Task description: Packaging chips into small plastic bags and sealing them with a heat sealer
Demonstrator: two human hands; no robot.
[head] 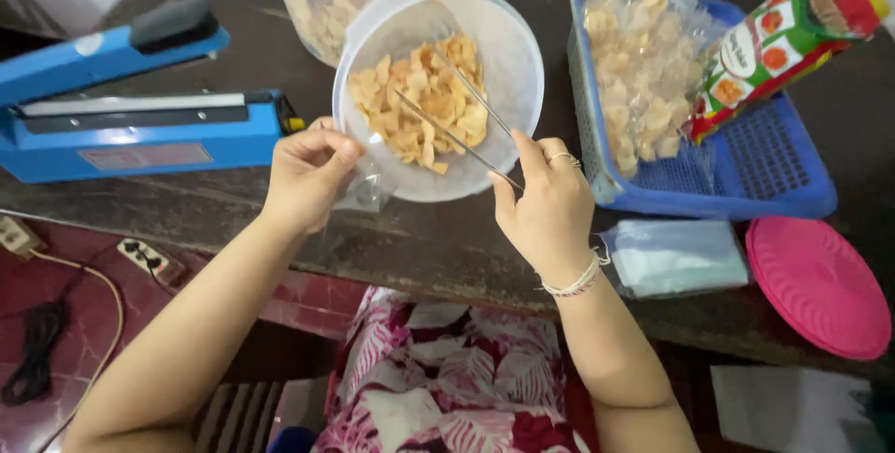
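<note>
- While the blue heat sealer (140, 131) sits left of the bowl (508, 34), the left hand (306, 176) pinches what seems a clear bag (365, 190) at its rim.
- Right hand (545, 206) grips metal tongs (457, 122) reaching the chips (424, 99) inside.
- Right of the bowl: blue basket (792, 187).

Soft, even daylight from above, moderately bright. Mild glare on the translucent bowl rim (438, 6) and the blue sealer (140, 127). Faint, diffuse shadows under the forearms on the dark table (429, 248). Slight wide-angle stretch toward the corners. Fine detail softened throughout, floor at lower left dim and murky.
</note>
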